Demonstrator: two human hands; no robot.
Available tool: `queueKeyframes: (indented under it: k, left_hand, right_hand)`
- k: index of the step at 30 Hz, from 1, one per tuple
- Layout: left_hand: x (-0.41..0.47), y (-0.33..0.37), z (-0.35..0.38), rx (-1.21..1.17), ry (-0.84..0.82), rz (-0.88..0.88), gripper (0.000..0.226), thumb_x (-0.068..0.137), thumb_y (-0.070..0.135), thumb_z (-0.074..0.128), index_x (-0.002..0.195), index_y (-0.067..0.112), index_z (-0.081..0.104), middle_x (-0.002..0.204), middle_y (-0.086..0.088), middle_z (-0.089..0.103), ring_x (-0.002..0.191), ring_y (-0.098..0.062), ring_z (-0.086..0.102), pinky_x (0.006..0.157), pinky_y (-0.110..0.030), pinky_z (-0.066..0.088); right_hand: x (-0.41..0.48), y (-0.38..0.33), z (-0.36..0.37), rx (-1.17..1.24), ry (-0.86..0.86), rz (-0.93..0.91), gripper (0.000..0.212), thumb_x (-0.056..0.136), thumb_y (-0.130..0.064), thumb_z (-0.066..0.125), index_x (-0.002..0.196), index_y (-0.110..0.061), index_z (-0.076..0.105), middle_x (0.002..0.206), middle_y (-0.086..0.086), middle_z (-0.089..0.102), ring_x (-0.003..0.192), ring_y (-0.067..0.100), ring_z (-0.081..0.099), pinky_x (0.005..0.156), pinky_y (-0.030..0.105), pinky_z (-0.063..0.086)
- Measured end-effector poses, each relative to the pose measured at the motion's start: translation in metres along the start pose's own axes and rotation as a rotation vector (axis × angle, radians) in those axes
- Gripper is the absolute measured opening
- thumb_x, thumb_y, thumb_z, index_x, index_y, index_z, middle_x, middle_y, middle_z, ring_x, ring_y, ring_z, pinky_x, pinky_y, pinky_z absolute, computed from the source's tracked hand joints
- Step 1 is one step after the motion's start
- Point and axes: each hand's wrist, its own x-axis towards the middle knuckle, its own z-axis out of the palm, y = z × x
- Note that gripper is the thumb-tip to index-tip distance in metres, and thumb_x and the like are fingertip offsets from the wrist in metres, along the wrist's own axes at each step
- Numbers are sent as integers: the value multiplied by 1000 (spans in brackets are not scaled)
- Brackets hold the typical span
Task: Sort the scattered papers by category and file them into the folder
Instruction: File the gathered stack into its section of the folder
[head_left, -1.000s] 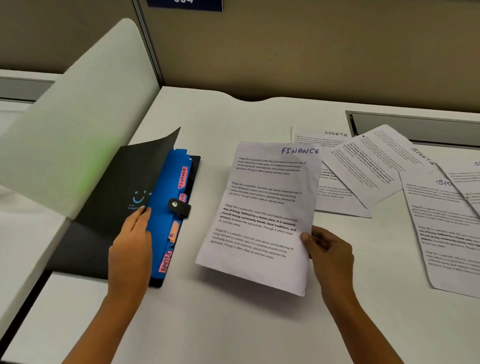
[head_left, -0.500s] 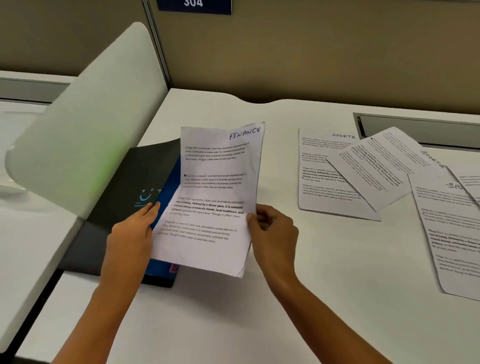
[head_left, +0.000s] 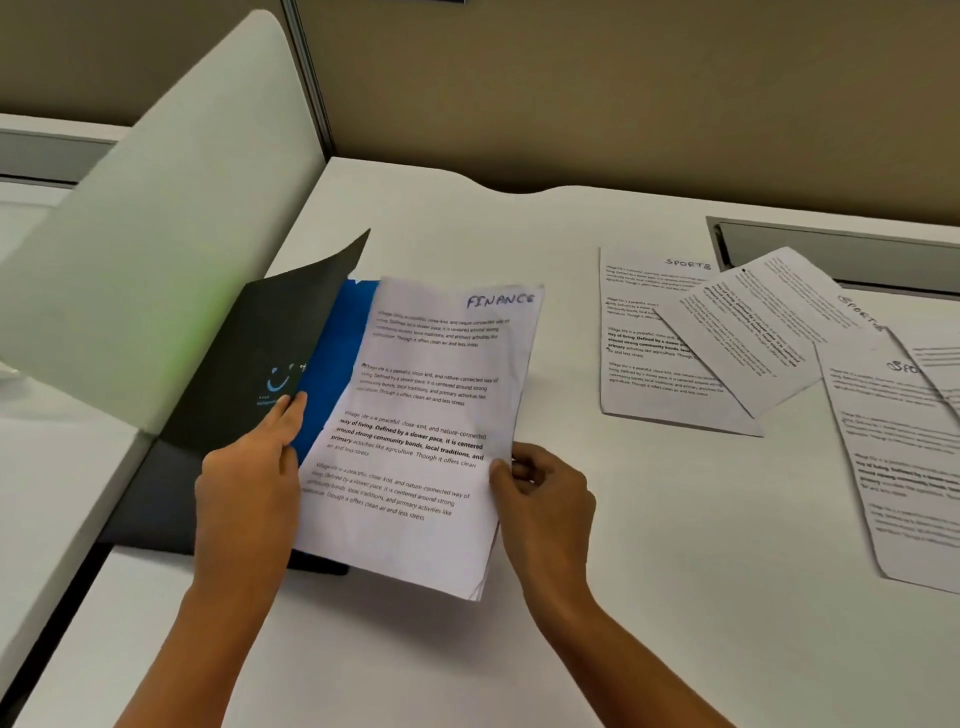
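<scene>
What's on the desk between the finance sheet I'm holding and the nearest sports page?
Nothing: in the head view, only bare desk separates the FINANCE sheet from the nearest SPORTS page.

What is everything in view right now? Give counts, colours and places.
FINANCE sheet: one visible, white, held over the open folder.
folder: one, black, cover lifted, at the desk's left edge.
blue divider: one showing, blue, inside the folder, partly under the FINANCE sheet.
loose sheets: four, white, overlapping on the desk's right side; three show a SPORTS heading whole or in part, the fourth's is cut off.
desk: one, white.
partition panel: one, white, left of the folder.
cable slot: one, grey, at the desk's back right.
left hand: straight fingers where cover meets divider.
right hand: pinches the FINANCE sheet's right edge.
</scene>
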Motion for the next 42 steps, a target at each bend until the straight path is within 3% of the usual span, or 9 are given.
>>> queueKeyframes:
  k: [8, 14, 17, 20, 23, 27, 32, 38, 42]
  left_hand:
    - [1, -3, 1, -62, -48, -4, 43, 95, 13, 47, 138, 19, 45, 106, -19, 66, 54, -6, 42, 57, -32, 51]
    - [4, -4, -2, -39, -40, 42, 42, 95, 6, 48, 136, 16, 48, 110, -24, 66, 69, -32, 59, 71, -46, 54]
    - [5, -9, -1, -10, -69, 37, 44, 95, 10, 48, 138, 16, 45, 105, -22, 67, 59, -14, 45, 56, -31, 49]
    - [5, -11, -1, 7, -115, -16, 46, 96, 16, 45, 142, 22, 40, 107, -18, 64, 62, -13, 46, 60, -34, 52]
    - [5, -11, -1, 42, -136, 1, 47, 96, 21, 42, 143, 24, 37, 106, -15, 64, 60, -8, 43, 53, -25, 46]
    - [9, -11, 2, 111, -134, 51, 46, 97, 19, 43, 143, 20, 39, 99, -19, 66, 66, -20, 50, 63, -40, 53]
    - [8, -8, 6, 155, -105, 94, 44, 97, 18, 44, 141, 18, 43, 96, -18, 68, 76, -31, 63, 67, -45, 55]
    - [-1, -10, 19, 220, -146, 95, 43, 97, 24, 45, 139, 29, 44, 129, -11, 58, 90, -33, 65, 66, -47, 57]
    - [0, -7, 34, 260, -204, 62, 32, 95, 33, 48, 126, 36, 57, 156, -6, 21, 113, -34, 55, 71, -43, 54]
  right_hand:
    - [0, -7, 20, -22, -40, -39, 15, 90, -13, 61, 100, -20, 69, 82, -13, 68, 74, -4, 64, 58, 3, 45]
    - [-4, -22, 38, -92, -91, -155, 15, 90, -16, 60, 101, -20, 69, 77, -23, 63, 76, -6, 62, 60, 5, 47]
    - [2, -23, 51, -121, -142, -131, 18, 92, -15, 57, 107, -15, 68, 86, -15, 65, 70, -7, 62, 59, 1, 45]
    - [15, -23, 71, -191, -163, -146, 23, 93, -15, 56, 114, -10, 65, 105, -4, 68, 77, 2, 62, 67, 1, 48]
    - [27, -22, 94, -228, -169, -181, 20, 93, -13, 56, 110, -9, 66, 101, 1, 69, 77, 6, 59, 63, 2, 47]
    - [39, -21, 128, -286, -272, -205, 14, 90, -10, 59, 96, 1, 66, 89, 13, 69, 75, 16, 60, 72, 20, 48]
    - [47, -20, 152, -309, -445, -193, 18, 93, -9, 52, 95, 4, 65, 96, 18, 67, 77, 16, 55, 60, 13, 42]
    - [55, -14, 145, -349, -477, -177, 28, 100, -18, 42, 105, -1, 63, 113, 16, 63, 108, 25, 59, 76, 23, 46]
    - [61, -7, 110, -150, -417, -225, 27, 101, -16, 38, 110, -4, 60, 97, 14, 66, 80, 21, 68, 69, 26, 58]
